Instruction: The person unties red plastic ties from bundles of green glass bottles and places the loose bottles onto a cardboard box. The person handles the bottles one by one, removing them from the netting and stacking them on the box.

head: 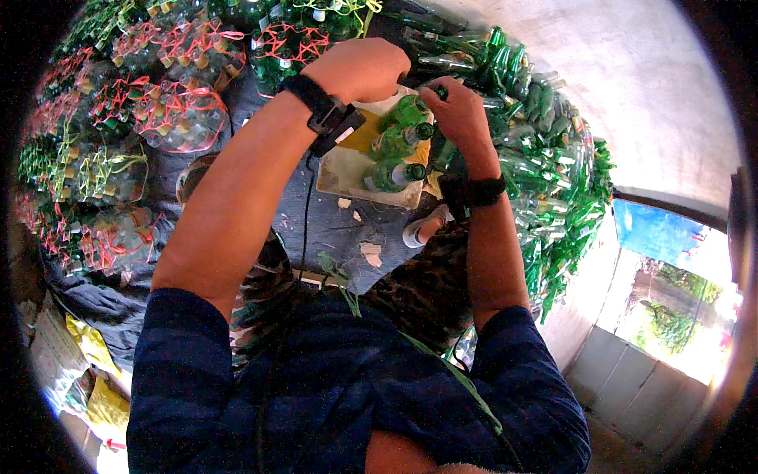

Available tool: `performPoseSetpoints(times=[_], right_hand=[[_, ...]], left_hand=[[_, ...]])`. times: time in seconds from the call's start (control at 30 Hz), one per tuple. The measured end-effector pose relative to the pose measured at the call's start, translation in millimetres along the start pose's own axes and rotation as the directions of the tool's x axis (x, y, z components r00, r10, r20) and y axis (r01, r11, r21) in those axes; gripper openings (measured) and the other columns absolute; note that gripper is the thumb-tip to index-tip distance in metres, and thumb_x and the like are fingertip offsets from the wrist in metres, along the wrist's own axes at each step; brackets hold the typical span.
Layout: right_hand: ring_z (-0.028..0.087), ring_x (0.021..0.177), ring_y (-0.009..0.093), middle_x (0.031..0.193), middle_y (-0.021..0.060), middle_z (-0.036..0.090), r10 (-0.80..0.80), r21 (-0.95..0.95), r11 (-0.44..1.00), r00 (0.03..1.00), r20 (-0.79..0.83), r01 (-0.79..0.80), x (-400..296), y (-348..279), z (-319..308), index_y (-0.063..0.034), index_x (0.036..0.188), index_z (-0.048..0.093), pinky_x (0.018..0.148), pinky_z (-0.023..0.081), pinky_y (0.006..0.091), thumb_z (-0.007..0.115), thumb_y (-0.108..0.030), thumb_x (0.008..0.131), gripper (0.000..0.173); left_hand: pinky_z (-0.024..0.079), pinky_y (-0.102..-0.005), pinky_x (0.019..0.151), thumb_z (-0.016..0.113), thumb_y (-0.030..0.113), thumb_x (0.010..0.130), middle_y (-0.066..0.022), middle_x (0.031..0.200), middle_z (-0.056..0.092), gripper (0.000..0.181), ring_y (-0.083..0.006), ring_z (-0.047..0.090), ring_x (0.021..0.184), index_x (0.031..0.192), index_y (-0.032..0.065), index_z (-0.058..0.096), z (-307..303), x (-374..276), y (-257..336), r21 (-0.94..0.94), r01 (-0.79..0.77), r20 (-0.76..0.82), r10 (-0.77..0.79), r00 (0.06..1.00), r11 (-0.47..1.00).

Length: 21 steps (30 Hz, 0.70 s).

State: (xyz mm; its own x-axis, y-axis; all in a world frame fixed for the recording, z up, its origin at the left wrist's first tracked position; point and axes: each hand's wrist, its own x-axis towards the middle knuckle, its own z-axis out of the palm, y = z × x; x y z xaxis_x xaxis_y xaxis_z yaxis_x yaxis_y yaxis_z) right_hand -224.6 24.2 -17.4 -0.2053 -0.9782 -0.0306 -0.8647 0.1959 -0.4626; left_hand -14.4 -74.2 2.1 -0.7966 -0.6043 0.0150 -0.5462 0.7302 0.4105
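Observation:
Three green glass bottles lie side by side on a pale board [343, 178], their necks pointing right: a near one [385, 176], a middle one [391, 144] and a far one [405, 112]. My right hand [459, 109] curls its thumb and fingers around what looks like the neck of the far bottle. Just left of it and higher in the picture, my left hand [379, 68] is bent into a loose fist beyond the board. Its fingertips are hidden behind the back of the hand, so any held thing is out of sight. Each wrist wears a black band.
A tall heap of loose green bottles [539, 160] leans along the white wall [669, 77] at right. Bundles of bottles tied with red strapping [177, 112] and yellow-green strapping [100, 169] fill the left. Cardboard scraps [371, 253] lie on the dark floor sheet [331, 231].

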Motion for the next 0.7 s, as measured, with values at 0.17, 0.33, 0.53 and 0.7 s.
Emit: performPoseSetpoints(times=[0.17, 0.33, 0.53, 0.7], right_hand=[[0.071, 0.096, 0.042, 0.1, 0.0224, 0.074, -0.008, -0.014, 1.0, 0.999, 0.034, 0.009, -0.7, -1.9, -0.3, -0.008, 0.114, 0.072, 0.084, 0.056, 0.0492, 0.069, -0.044, 0.092, 0.042], [0.07, 0.1, 0.044, 0.102, 0.0247, 0.073, -0.034, -0.037, 0.999, 0.999, 0.031, 0.036, -3.3, -3.1, -2.2, -0.0067, 0.117, 0.07, 0.085, 0.055, 0.0498, 0.071, -0.045, 0.09, 0.047], [0.07, 0.098, 0.044, 0.103, 0.0249, 0.073, -0.021, -0.006, 1.0, 0.998, 0.067, 0.021, -4.3, -5.5, -4.8, -0.0067, 0.116, 0.07, 0.084, 0.056, 0.0489, 0.073, -0.045, 0.089, 0.047], [0.071, 0.097, 0.043, 0.104, 0.024, 0.073, -0.023, 0.038, 0.999, 0.997, 0.076, 0.02, -4.8, -0.9, -3.0, -0.0049, 0.12, 0.069, 0.084, 0.056, 0.0478, 0.074, -0.043, 0.089, 0.05]], left_hand=[[0.056, -0.0497, 0.09, 0.07, 0.02, 0.083, -0.0176, 0.108, 0.074, 0.031, -0.0377, 0.07, 0.104, 0.112, 0.0105, 0.075, -2.8, -1.3, 2.9, 0.011, 0.057, 0.105, -0.058, 0.993, 0.998], [0.056, -0.0486, 0.091, 0.072, 0.02, 0.083, -0.018, 0.11, 0.074, 0.031, -0.0375, 0.07, 0.105, 0.112, 0.01, 0.075, -0.2, -1.4, 0.3, 0.013, 0.037, 0.089, -0.038, 0.995, 0.999], [0.056, -0.048, 0.091, 0.072, 0.02, 0.083, -0.0179, 0.11, 0.073, 0.033, -0.0375, 0.07, 0.105, 0.114, 0.01, 0.075, -2.6, -2.1, 3.2, 0.015, 0.042, 0.108, -0.044, 0.993, 0.999], [0.056, -0.0479, 0.091, 0.073, 0.021, 0.083, -0.0177, 0.111, 0.073, 0.034, -0.0372, 0.07, 0.106, 0.115, 0.0094, 0.074, -0.7, 1.0, 0.5, 0.028, 0.036, 0.121, -0.039, 0.992, 0.999]])
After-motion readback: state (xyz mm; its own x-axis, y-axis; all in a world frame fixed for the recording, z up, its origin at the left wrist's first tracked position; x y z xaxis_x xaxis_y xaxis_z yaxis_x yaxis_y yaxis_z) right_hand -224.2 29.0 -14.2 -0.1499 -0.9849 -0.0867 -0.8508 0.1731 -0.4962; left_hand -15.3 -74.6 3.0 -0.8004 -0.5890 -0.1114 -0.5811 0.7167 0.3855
